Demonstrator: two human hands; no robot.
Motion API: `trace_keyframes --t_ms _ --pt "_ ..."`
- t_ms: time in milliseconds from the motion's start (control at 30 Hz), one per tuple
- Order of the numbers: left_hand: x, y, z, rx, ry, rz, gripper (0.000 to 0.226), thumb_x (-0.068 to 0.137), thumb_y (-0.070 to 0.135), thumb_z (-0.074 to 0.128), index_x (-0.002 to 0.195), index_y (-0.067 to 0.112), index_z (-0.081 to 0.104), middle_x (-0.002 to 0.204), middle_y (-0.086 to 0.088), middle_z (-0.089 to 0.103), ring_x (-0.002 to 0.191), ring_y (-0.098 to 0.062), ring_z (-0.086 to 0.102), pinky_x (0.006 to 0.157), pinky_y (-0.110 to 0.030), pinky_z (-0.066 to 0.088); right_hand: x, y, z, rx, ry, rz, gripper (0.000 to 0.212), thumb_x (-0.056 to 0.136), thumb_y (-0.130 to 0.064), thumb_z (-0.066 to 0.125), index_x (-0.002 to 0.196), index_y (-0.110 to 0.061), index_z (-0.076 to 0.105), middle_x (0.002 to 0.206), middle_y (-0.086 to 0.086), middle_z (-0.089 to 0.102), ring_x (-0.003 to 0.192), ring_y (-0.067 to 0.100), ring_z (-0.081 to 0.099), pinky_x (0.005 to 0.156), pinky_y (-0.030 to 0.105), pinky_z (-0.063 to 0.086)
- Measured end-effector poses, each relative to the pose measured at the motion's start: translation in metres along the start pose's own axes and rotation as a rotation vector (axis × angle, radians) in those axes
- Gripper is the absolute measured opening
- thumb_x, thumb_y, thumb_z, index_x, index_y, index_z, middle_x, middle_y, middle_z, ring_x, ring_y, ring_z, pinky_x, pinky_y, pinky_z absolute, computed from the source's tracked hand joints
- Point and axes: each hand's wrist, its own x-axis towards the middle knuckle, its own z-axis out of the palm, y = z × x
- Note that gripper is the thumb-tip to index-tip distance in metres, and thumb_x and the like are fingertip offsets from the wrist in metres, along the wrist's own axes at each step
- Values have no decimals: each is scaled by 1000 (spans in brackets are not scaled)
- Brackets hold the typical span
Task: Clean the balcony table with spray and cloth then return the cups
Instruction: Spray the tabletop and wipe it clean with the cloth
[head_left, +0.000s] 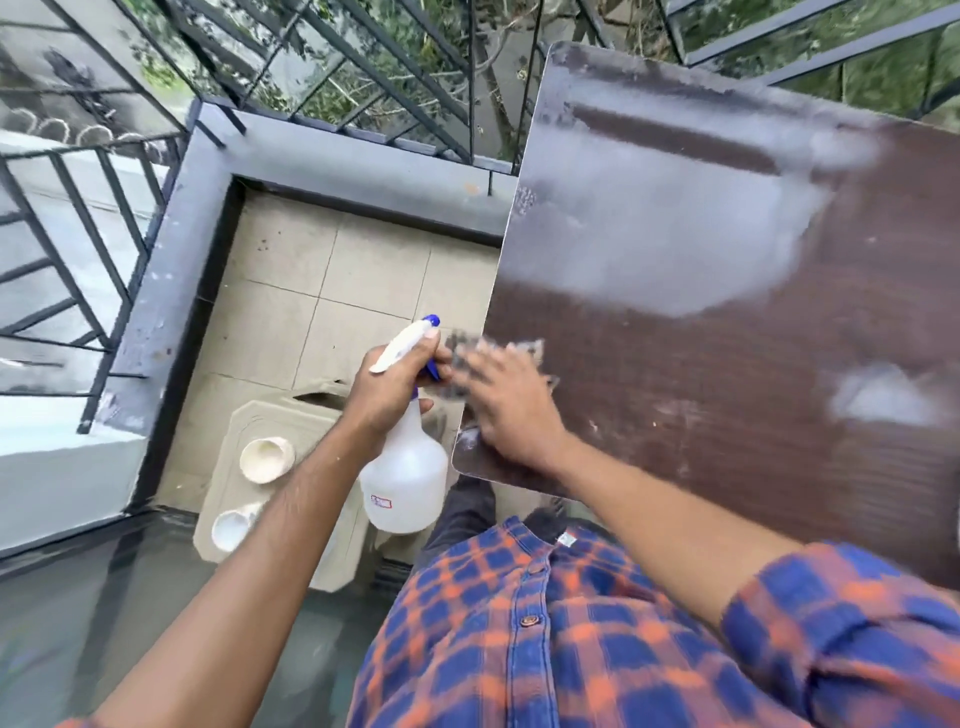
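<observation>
Gripping the spray bottle (408, 478) high on its neck, my left hand (387, 395) has its fingers curled tight round the white trigger head, just under the blue nozzle tip. The bottle hangs in the air off the left edge of the table (727, 364), just beside the near left corner and touching nothing but my hand. My right hand (506, 410) lies flat, fingers straight and spread, pressing a cloth (467, 351) onto the brown tabletop at that same left edge. Both hand and cloth are blurred, so I can only tell that the cloth is greyish. Pale hazy patches cover the far half of the tabletop and one spot near the right edge. Two pale cups (267, 457) sit on a beige stool (270, 415) on the floor, left of the table and below my left forearm.
</observation>
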Motion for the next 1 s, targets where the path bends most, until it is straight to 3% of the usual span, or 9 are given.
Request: trace_keyframes --t_ms 67,167,267,400,500,700,833,1000 --pt "-12 -14 0 -58 8 25 33 102 32 57 99 2 71 84 -11 69 75 -18 68 65 -28 54 -39 -29 16 35 -60 -117 42 94 -23 51 134 -23 64 147 2 56 135 28 49 110 51 35" --pt "-31 -35 5 -78 39 44 32 101 30 60 98 1 72 85 -14 70 80 -25 68 80 -37 56 -71 -40 23 45 -73 -193 44 93 -23 51 135 -24 63 147 1 56 135 28 50 114 49 34" --pt "-46 -53 10 -88 82 52 37 93 41 67 96 5 74 86 -14 71 83 -24 69 83 -37 57 -79 -29 21 62 -128 -270 45 95 -24 49 138 -28 60 150 0 53 138 27 48 116 46 30" --pt "-63 -73 20 -112 103 52 39 89 46 67 96 8 74 87 -12 71 83 -20 69 74 -36 53 -111 3 9 59 -147 -353 45 92 -20 58 135 -27 63 153 -1 50 136 25 49 114 46 34" --pt "-74 -86 27 -119 128 55 29 100 33 62 98 6 73 83 -9 71 78 -15 69 61 -23 49 -141 43 -9 70 -94 -314 52 89 -14 66 140 -24 59 155 0 48 140 25 45 113 49 37" --pt "-91 -98 40 -101 175 82 28 101 32 60 95 9 74 88 -12 71 77 -14 69 53 -17 45 -89 51 -27 8 101 160 42 96 -24 57 137 -24 62 151 2 53 138 31 47 112 53 37" --pt "-100 -99 52 -87 182 82 26 102 33 58 95 14 74 87 -8 72 75 -10 70 57 -24 45 -75 9 -7 30 48 12 45 91 -18 59 135 -21 64 149 6 55 132 35 52 108 56 41" --pt "-105 -98 69 -96 155 64 28 102 35 57 97 12 73 84 -4 71 77 -8 69 55 -20 45 -171 30 -7 26 -63 -164 50 91 -16 61 140 -25 59 156 -1 46 142 27 44 117 46 30"
